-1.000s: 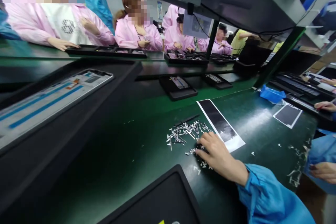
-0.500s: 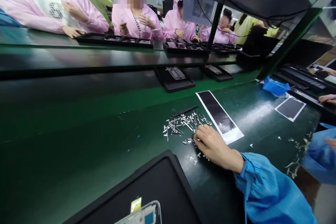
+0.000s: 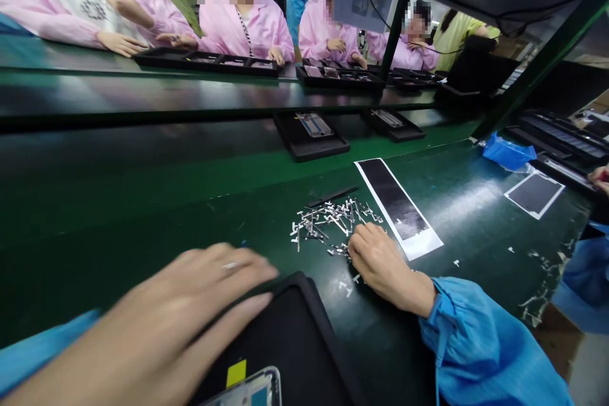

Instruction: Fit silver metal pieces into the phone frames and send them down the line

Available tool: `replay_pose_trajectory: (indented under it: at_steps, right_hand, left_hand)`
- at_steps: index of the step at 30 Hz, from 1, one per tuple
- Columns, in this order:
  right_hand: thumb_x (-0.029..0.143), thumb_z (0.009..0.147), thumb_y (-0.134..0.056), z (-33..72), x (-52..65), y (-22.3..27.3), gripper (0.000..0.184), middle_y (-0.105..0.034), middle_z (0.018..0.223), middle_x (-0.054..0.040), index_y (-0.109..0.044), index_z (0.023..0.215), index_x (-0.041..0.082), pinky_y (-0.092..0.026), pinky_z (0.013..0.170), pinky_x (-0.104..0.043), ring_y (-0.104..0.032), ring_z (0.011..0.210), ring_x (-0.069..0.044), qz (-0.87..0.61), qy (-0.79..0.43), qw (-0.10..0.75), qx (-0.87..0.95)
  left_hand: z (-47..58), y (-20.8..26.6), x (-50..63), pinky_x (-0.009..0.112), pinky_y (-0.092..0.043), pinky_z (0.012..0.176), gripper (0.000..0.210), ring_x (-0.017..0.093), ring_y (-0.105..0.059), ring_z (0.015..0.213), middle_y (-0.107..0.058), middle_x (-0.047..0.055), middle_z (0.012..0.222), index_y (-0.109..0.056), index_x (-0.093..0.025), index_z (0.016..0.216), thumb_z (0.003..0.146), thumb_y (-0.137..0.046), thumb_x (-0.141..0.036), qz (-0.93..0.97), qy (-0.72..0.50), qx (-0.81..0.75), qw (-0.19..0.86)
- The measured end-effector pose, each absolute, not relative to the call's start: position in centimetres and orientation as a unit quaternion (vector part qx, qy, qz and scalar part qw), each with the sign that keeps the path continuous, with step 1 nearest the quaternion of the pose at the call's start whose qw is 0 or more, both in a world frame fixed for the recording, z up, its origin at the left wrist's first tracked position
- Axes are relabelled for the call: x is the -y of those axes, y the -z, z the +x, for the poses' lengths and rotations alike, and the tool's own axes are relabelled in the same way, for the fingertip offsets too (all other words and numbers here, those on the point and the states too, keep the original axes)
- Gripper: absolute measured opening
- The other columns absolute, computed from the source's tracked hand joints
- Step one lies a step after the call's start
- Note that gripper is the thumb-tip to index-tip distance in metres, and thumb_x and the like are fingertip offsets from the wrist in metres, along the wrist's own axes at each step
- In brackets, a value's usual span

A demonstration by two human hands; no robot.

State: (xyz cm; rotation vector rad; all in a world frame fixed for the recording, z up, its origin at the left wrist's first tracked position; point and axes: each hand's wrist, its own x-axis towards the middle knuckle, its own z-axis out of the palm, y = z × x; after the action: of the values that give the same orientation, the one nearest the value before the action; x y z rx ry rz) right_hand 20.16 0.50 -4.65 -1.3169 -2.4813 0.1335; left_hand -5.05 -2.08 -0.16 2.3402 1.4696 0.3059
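Head view: small silvery strips (image 3: 328,219) lie on the desk (image 3: 471,235), at the right hand's fingertips.
The right hand (image 3: 386,266) curls down at their near edge, its grip hidden; the left hand (image 3: 190,304), blurred, is open with thumb apart over a black tray (image 3: 297,342), beside a flat frame (image 3: 259,397), well apart from the strips.
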Motion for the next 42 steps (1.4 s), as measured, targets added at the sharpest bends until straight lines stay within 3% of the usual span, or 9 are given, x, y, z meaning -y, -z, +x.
replay_pose_trajectory:
  at_steps: [2,9,16,21,26,32,36,42]
  right_hand:
    - [0.008,0.081,-0.035,20.3,-0.5,4.4,0.015,-0.042,0.073,-0.0024,-0.039,0.071,0.018,-0.030,0.064,-0.030,-0.035,0.069,-0.017,-0.466,-0.053,0.190,0.863]
    - [0.008,0.080,-0.033,21.9,-0.4,2.7,0.015,-0.043,0.071,-0.0019,-0.038,0.070,0.019,-0.031,0.062,-0.029,-0.038,0.068,-0.016,-0.507,-0.078,0.297,0.805]
    - [0.010,0.079,-0.037,21.9,-0.4,2.8,0.013,-0.046,0.071,-0.0019,-0.044,0.070,0.018,-0.032,0.064,-0.030,-0.040,0.069,-0.016,-0.511,-0.152,0.333,0.778]
    - [0.016,0.081,-0.044,21.8,-0.3,2.2,0.011,-0.053,0.082,-0.0018,-0.051,0.089,0.018,-0.037,0.070,-0.029,-0.047,0.076,-0.014,-0.518,-0.255,0.360,0.733]
    - [0.017,0.079,-0.045,21.7,-0.5,1.8,0.009,-0.054,0.069,0.0019,-0.052,0.072,0.017,-0.040,0.060,-0.022,-0.050,0.065,-0.011,-0.510,-0.362,0.383,0.680]
    - [0.016,0.074,-0.048,21.8,-0.6,2.1,0.005,-0.050,0.065,0.0033,-0.051,0.071,0.017,-0.037,0.058,-0.021,-0.047,0.062,-0.009,-0.513,-0.384,0.409,0.650]
    - [0.018,0.075,-0.047,21.7,-0.4,2.1,0.007,-0.050,0.066,0.0032,-0.051,0.070,0.018,-0.037,0.060,-0.022,-0.047,0.064,-0.010,-0.514,-0.373,0.405,0.658]
    - [0.019,0.077,-0.047,21.5,-0.3,2.1,0.009,-0.050,0.066,0.0032,-0.050,0.068,0.018,-0.036,0.060,-0.022,-0.047,0.065,-0.011,-0.513,-0.357,0.392,0.675]
  left_hand:
    - [-0.9,-1.3,0.3,0.041,-0.033,0.091,0.020,0.023,-0.046,0.101,-0.055,0.002,0.105,-0.058,-0.026,0.094,0.080,-0.045,-0.023,0.854,-0.018,-0.483,0.193]
    - [7.0,0.8,-4.4,0.036,-0.044,0.075,0.011,0.018,-0.052,0.086,-0.054,0.004,0.092,-0.055,-0.012,0.084,0.078,-0.056,-0.021,0.897,0.026,-0.389,0.210]
    - [5.8,1.0,-4.7,0.031,-0.041,0.070,0.014,0.014,-0.051,0.074,-0.053,0.000,0.075,-0.053,-0.012,0.069,0.082,-0.048,-0.017,0.889,-0.026,-0.374,0.263]
    - [5.1,0.3,-4.6,0.025,-0.037,0.062,0.018,0.011,-0.047,0.059,-0.053,-0.003,0.061,-0.052,-0.016,0.064,0.079,-0.044,-0.021,0.849,-0.082,-0.401,0.333]
    - [5.1,0.6,-4.6,0.021,-0.038,0.053,0.019,0.011,-0.049,0.055,-0.053,-0.004,0.056,-0.048,-0.018,0.061,0.075,-0.040,-0.027,0.807,-0.119,-0.433,0.383]
    - [5.2,0.4,-4.4,0.024,-0.035,0.058,0.015,0.013,-0.049,0.060,-0.053,-0.004,0.060,-0.051,-0.019,0.064,0.074,-0.042,-0.025,0.825,-0.073,-0.446,0.339]
    - [5.2,0.8,-3.2,0.029,-0.035,0.061,0.001,0.019,-0.051,0.071,-0.054,0.000,0.071,-0.052,-0.019,0.064,0.064,-0.053,-0.019,0.858,0.009,-0.421,0.293]
    - [5.6,1.6,-2.2,0.034,-0.036,0.065,0.012,0.023,-0.048,0.076,-0.053,0.006,0.078,-0.046,-0.017,0.065,0.072,-0.037,-0.013,0.875,0.036,-0.400,0.270]
